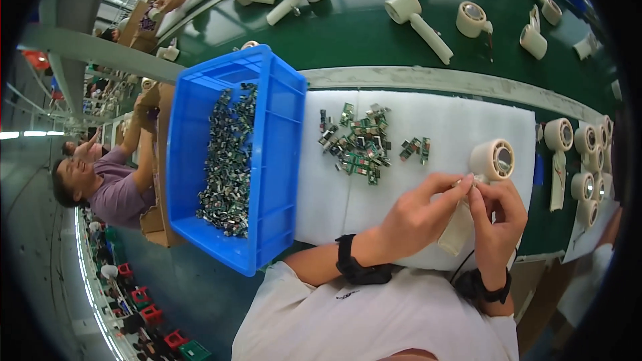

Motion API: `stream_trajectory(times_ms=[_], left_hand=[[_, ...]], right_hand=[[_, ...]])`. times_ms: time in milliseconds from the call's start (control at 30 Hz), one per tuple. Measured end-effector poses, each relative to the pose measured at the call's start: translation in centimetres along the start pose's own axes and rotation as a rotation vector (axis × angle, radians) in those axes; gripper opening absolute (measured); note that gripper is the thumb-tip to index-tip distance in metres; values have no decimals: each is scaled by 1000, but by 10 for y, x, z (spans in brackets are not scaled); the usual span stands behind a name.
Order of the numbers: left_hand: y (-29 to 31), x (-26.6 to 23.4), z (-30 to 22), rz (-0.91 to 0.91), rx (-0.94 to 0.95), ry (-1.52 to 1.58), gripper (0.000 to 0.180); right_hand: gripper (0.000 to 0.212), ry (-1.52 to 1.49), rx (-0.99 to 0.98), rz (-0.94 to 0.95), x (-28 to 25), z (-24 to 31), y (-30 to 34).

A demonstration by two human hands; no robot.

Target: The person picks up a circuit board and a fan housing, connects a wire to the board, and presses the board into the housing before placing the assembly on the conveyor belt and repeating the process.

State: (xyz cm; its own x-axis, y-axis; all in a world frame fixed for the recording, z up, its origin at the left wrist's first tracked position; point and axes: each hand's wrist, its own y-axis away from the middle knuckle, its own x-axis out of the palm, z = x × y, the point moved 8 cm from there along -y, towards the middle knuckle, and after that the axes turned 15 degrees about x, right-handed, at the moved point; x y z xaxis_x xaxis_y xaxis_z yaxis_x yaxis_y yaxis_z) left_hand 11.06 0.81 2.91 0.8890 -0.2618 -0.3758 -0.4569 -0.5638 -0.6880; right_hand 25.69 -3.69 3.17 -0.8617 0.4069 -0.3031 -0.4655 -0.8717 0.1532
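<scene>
A cream-white handheld fan (483,160) is between my hands above the white foam mat (328,210). Its round head points away from me, and its pale handle (456,230) slants down between my wrists. My left hand (418,215) is closed, thumb and forefinger pinched at the neck below the head. Closed from the other side, my right hand (498,217) brings its fingertips to the same spot. The fingertips hide whatever small part lies there. To the left of the fan, a loose pile of small green circuit boards (361,144) lies on the mat, with a few boards (416,150) set apart.
A blue bin (277,160) heaped with circuit boards (227,167) stands left of the mat. Beyond a pale rail (428,79), several fan bodies lie on a green conveyor belt (354,23). More fans (588,160) stand at the right. A co-worker (120,184) is at the left.
</scene>
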Motion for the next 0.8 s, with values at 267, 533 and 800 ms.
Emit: stream_trajectory(times_ms=[267, 533, 800], left_hand=[[-1, 3, 1, 68, 25, -128, 45], [-27, -24, 0, 91, -45, -150, 44], [-14, -35, 37, 313, -169, -531, 36]], right_hand=[[8, -11, -48, -64, 4, -7, -5], [35, 387, -322, -36, -19, 22, -14], [54, 458, -169, 285, -2, 32, -80]])
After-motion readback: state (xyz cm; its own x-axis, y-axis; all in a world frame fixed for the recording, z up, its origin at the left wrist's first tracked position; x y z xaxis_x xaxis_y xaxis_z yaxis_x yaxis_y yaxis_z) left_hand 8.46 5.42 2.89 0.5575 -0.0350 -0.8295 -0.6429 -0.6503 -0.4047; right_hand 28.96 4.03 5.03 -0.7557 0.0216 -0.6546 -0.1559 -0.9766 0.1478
